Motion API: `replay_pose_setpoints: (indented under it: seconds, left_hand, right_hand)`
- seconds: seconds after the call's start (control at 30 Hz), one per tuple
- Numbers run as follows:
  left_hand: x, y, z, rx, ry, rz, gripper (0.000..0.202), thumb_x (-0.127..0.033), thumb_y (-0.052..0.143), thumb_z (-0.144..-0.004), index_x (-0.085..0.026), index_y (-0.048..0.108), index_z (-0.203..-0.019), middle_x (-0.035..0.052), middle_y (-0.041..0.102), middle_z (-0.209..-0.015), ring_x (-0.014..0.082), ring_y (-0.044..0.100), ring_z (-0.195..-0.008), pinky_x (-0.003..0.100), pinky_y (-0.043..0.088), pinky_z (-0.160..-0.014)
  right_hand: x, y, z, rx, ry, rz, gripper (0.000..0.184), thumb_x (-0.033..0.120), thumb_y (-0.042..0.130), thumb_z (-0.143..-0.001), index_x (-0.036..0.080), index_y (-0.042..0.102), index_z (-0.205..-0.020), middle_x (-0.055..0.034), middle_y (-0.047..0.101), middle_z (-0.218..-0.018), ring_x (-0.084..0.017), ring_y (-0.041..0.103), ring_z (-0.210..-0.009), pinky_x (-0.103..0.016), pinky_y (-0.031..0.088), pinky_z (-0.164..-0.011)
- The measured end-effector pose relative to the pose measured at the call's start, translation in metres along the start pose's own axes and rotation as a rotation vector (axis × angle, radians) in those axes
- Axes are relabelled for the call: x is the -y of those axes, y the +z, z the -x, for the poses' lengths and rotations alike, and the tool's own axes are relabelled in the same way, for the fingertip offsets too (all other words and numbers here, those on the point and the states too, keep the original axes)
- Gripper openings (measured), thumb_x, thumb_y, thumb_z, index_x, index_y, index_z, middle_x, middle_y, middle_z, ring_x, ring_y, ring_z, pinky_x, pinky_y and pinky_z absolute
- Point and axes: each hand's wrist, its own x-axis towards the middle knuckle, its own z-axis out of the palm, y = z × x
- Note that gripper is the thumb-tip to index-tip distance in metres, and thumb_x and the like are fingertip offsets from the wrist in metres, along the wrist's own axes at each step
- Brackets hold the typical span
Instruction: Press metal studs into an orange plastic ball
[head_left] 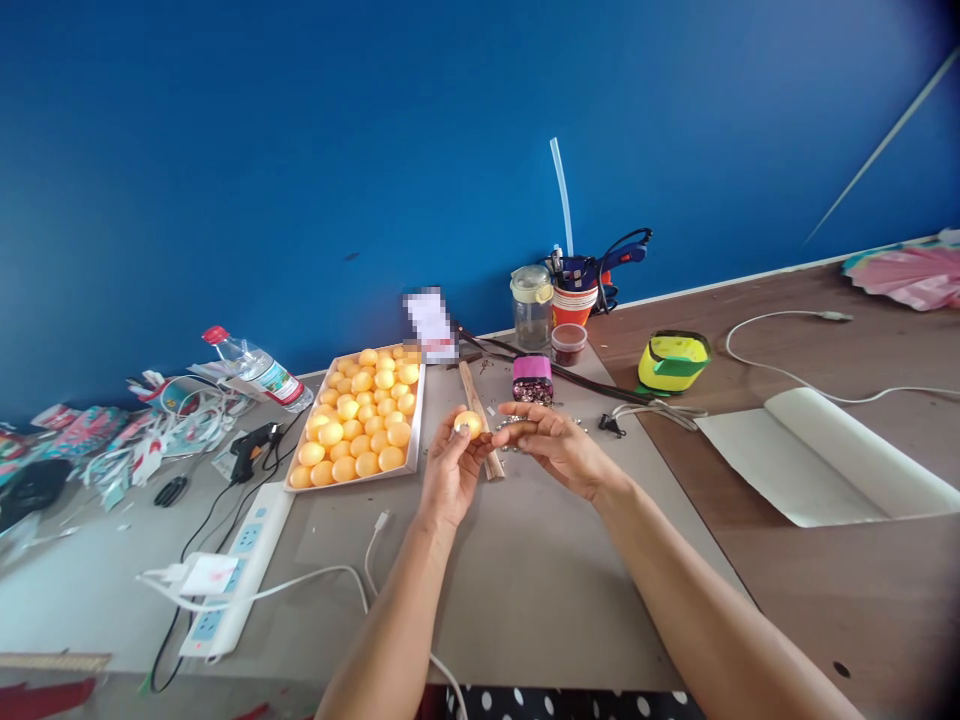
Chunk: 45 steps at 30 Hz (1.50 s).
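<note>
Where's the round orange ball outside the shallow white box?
Head view, just below centre: the orange ball is in the left hand, right of the shallow white box and left of the right hand.

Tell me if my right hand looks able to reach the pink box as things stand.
Probably yes: the pink box sits just beyond your right hand, and nothing tall seems to stand between them, only small loose bits. The orange ball is in your left hand.
</note>
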Motion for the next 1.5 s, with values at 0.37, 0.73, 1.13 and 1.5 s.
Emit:
replay_pose_setpoints:
  seconds: [0.37,0.73,1.13,1.5]
  left_hand:
    - [0.0,-0.002,-0.001,-0.027,0.019,0.011,0.036,-0.021,0.072,-0.071,-0.02,0.059,-0.105,0.0009,0.068,-0.084,0.0104,0.064,-0.071,0.023,0.051,-0.07]
    - [-0.001,-0.002,-0.001,-0.062,0.022,0.0,0.038,-0.022,0.071,-0.072,-0.02,0.057,-0.107,0.0027,0.068,-0.086,0.0121,0.065,-0.073,0.027,0.051,-0.075]
    - [0.001,0.0,0.0,-0.082,0.011,-0.04,0.043,-0.023,0.072,-0.07,-0.021,0.055,-0.11,0.0027,0.067,-0.085,0.0119,0.064,-0.07,0.026,0.05,-0.07]
    - [0.0,0.004,0.004,-0.031,-0.031,-0.064,0.043,-0.022,0.074,-0.069,-0.02,0.055,-0.108,0.0024,0.068,-0.085,0.0125,0.065,-0.069,0.026,0.051,-0.07]
  right_hand:
    - [0.007,0.004,0.009,0.281,-0.033,-0.065,0.044,0.031,0.069,-0.074,0.025,0.061,-0.117,-0.004,0.065,-0.096,-0.018,0.059,-0.092,-0.035,0.041,-0.086]
    - [-0.005,0.0,-0.002,-0.123,-0.121,0.459,0.029,0.025,0.053,-0.081,0.02,0.064,-0.107,-0.0022,0.06,-0.078,-0.015,0.054,-0.072,-0.031,0.04,-0.072]
    - [-0.029,0.017,-0.006,-0.092,-0.183,1.711,0.021,0.017,0.047,-0.084,0.016,0.066,-0.077,-0.0086,0.064,-0.082,-0.021,0.053,-0.086,-0.034,0.027,-0.075]
    - [-0.014,0.009,-0.007,-0.432,-0.194,0.685,0.006,0.018,0.05,-0.073,0.02,0.056,-0.074,0.0003,0.06,-0.065,-0.013,0.048,-0.055,-0.027,0.036,-0.056]
